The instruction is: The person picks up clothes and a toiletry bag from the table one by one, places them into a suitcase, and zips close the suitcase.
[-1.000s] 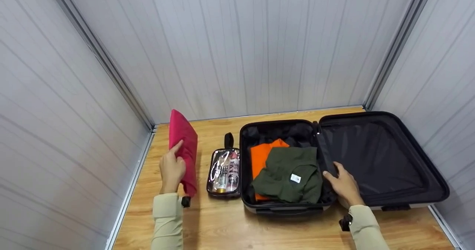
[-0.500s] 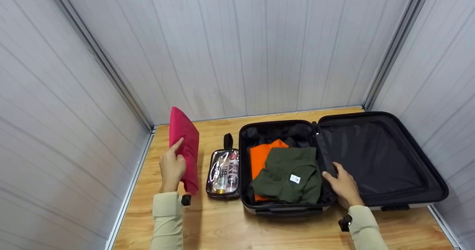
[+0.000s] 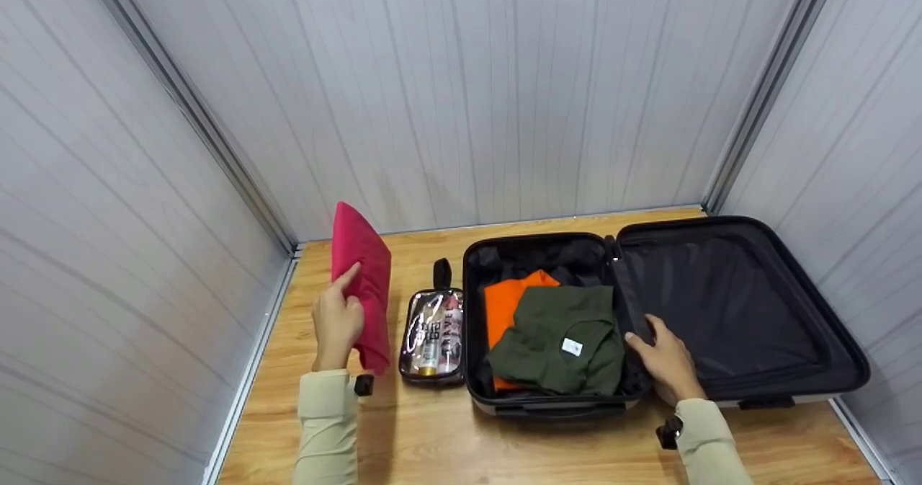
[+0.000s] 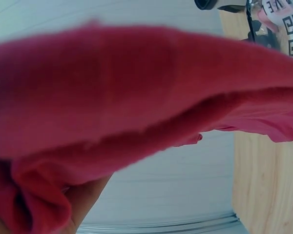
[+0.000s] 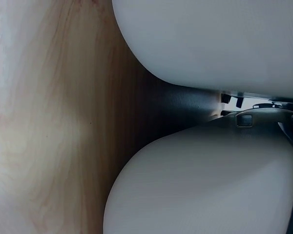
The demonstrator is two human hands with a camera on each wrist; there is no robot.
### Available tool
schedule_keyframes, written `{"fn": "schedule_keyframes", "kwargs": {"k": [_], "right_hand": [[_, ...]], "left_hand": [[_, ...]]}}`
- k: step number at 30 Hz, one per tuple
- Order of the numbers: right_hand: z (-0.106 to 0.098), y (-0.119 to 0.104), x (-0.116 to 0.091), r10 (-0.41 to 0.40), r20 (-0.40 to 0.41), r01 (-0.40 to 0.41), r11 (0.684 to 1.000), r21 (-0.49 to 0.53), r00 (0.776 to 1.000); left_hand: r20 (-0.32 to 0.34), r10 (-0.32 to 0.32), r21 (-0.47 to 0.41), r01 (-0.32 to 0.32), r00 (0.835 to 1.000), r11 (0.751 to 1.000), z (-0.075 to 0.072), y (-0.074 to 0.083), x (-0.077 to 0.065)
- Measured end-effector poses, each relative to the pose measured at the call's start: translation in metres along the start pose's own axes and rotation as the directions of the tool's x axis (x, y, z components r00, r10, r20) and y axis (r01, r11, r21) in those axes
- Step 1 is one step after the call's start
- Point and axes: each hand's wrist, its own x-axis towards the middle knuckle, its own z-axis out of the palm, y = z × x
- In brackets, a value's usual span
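Observation:
A folded bright pink cloth (image 3: pixel 371 283) is held up on edge in my left hand (image 3: pixel 337 323), left of a clear toiletry bag (image 3: pixel 432 341). The thumb side is partly hidden behind the fabric. Up close in the left wrist view, the pink cloth (image 4: pixel 136 87) covers most of the picture. My right hand (image 3: pixel 670 362) grips the hinge-side edge of an open black-lined suitcase (image 3: pixel 562 402). Inside the suitcase a folded dark green shirt (image 3: pixel 551 326) with a white label lies over an orange garment (image 3: pixel 500 305). Only the suitcase's pale outer shells (image 5: pixel 200 180) show in the right wrist view.
The suitcase lid (image 3: pixel 727 305) lies opened out to the right, near the right wall (image 3: pixel 864 182). A wooden floor (image 3: pixel 461 442) runs in front. Pale panels (image 3: pixel 461 96) close off the back and left. The toiletry bag stands against the suitcase's left side.
My left hand has shifted slightly up and to the right with the pink cloth. My right hand and the suitcase stay in place.

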Motion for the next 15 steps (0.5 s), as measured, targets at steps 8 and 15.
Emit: {"fn": "schedule_keyframes", "kwargs": {"k": [8, 15], "right_hand": [[0.0011, -0.0007, 0.0006, -0.008, -0.001, 0.008, 1.000, 0.000, 1.000], [0.0021, -0.0017, 0.0011, 0.009, 0.026, -0.009, 1.000, 0.010, 1.000]], "left_hand": [[-0.010, 0.005, -0.009, -0.005, 1.000, 1.000, -0.0005, 0.0024, 0.0007], [-0.055, 0.054, -0.010, -0.055, 0.997, 0.998, 0.0003, 0.0037, 0.0022]]}}
